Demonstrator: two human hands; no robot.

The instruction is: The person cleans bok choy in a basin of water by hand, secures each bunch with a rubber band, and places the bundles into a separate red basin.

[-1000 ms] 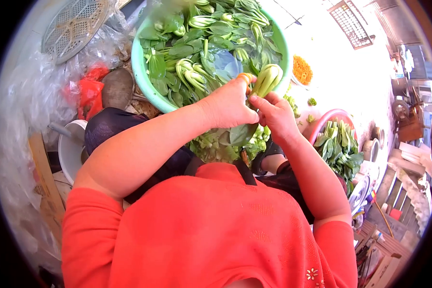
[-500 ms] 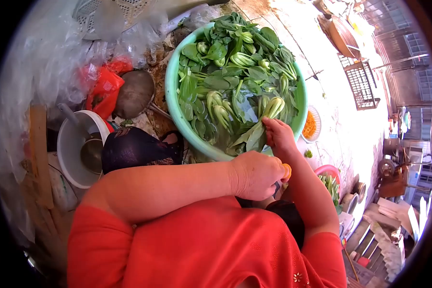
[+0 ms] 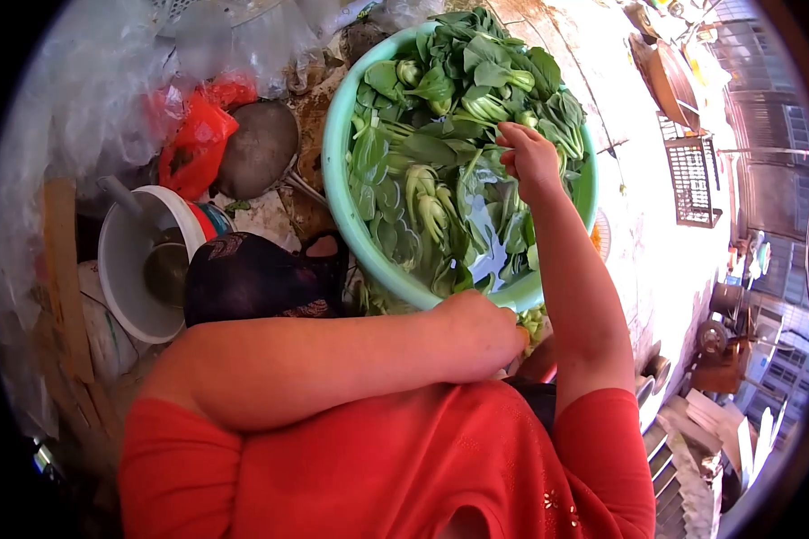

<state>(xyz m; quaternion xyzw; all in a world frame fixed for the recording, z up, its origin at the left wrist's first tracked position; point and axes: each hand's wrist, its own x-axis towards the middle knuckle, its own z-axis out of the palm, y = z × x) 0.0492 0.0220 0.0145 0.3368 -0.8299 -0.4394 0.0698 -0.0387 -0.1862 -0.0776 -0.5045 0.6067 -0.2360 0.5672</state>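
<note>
Leafy green vegetables point(image 3: 427, 202) float in water in a large green basin point(image 3: 340, 171). My right hand point(image 3: 528, 162) reaches over the basin's right half, its fingers apart at the leaves and nothing visible between them. Low in front of my red shirt, my left hand point(image 3: 478, 334) is closed around a small orange object point(image 3: 523, 338), of which only the end shows. Just past that hand, outside the basin's lower rim, are pale green stalks point(image 3: 532, 323), partly hidden.
At left stand a white bucket point(image 3: 121, 269) with a ladle inside, a red plastic bag point(image 3: 193, 148) and a dark round pan point(image 3: 259, 151). A black crate point(image 3: 694, 184) lies at right. A basket edge point(image 3: 604, 235) shows behind my right forearm.
My right hand has let go of the stalk it held at the basin's near edge and moved up over the leaves. Stalks now show beside my left hand. The view has shifted slightly.
</note>
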